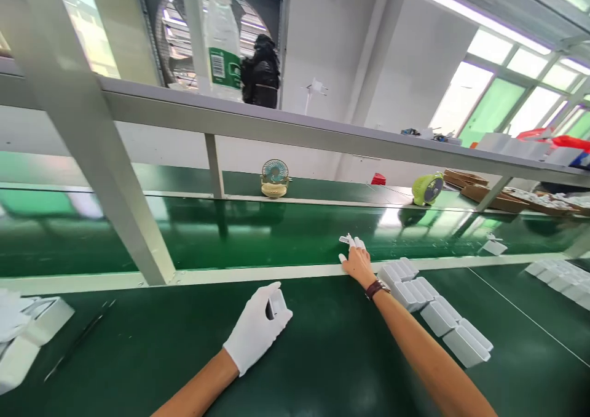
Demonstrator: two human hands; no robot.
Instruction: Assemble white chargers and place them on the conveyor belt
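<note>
My left hand [258, 326], in a white glove, is closed round a small white plastic case [277, 305] above the dark green bench. The case is partly hidden by the fingers. My right hand [357, 262] reaches out over the green conveyor belt [295, 235], with white covers on its fingertips and a dark strap at the wrist. Its thumb stands apart from the other fingers. At the fingertips is a small white part [345, 239], whose exact kind I cannot make out. Rows of white plastic boxes [440, 316] stand beside my right forearm.
More white boxes lie at the left [34, 334] and far right [560, 278]. A dark thin rod [80, 340] lies on the bench. A slanting metal post [101, 140] and shelf [295, 128] frame the belt. Two small fans [275, 177] [428, 189] stand behind it.
</note>
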